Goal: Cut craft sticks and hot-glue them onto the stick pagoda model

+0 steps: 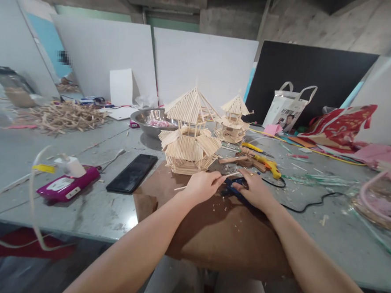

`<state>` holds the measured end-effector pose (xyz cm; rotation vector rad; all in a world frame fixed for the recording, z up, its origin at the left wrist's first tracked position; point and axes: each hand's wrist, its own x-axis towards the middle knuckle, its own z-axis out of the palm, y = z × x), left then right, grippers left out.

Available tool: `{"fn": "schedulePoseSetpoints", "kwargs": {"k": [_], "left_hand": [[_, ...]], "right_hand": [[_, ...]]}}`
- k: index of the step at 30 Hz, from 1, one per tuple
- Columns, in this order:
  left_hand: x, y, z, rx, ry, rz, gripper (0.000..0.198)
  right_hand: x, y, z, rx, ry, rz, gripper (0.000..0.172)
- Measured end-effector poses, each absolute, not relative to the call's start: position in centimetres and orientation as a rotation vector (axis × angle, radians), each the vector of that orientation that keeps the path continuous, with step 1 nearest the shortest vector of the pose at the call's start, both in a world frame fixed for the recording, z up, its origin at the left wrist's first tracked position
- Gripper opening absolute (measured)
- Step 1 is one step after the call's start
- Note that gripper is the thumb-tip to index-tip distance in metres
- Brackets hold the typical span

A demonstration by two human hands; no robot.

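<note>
My left hand (202, 185) is closed in a pinch on a thin wooden stick (228, 175) that points right and slightly up. My right hand (254, 188) is wrapped round a dark blue cutting tool (231, 189) whose tip meets the stick. Both hands rest over a brown board (217, 227) lying on the grey table (89, 202). Just beyond the hands stands a large two-tier pagoda model (189, 133) built of wooden sticks. A smaller stick pagoda (233, 118) stands behind it to the right.
A black phone (132, 172), a magenta power strip (67, 185) with white cable, a steel bowl (152, 121), a heap of sticks (63, 116), a yellow glue gun (267, 164) with black cord, bags and coloured paper (339, 124) lie around. White and black boards stand behind.
</note>
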<state>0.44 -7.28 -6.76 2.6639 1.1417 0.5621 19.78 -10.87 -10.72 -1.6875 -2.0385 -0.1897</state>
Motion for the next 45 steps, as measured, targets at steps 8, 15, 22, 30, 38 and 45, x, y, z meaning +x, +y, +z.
{"fn": "schedulePoseSetpoints", "kwargs": {"k": [8,15,22,30,38,45], "left_hand": [[1.0,-7.7,-7.2,2.803,1.244,0.46,0.049],[1.1,-7.9,-7.3,2.798,1.293,0.472,0.05],[1.2,-8.0,-7.2,2.825,1.287,0.433,0.052],[1.3,-8.4,-7.0,2.798,1.354,0.362,0.05],[1.4,-8.4,-7.5,2.843,1.356,0.345,0.049],[1.3,-8.4,-7.7,2.874,1.361,0.341,0.05]], "right_hand": [[18.4,-11.9,-9.6,-1.427,-2.015,-0.363,0.028],[18.1,-12.0,-9.5,-1.47,-2.029,-0.48,0.031],[17.5,-12.2,-9.1,-1.453,-2.029,-0.508,0.033],[17.4,-12.3,-9.2,-1.491,-2.128,-0.47,0.028],[17.2,-12.5,-9.5,-1.649,-2.128,-0.541,0.031],[17.0,-12.6,-9.5,-1.721,-2.116,-0.6,0.032]]}}
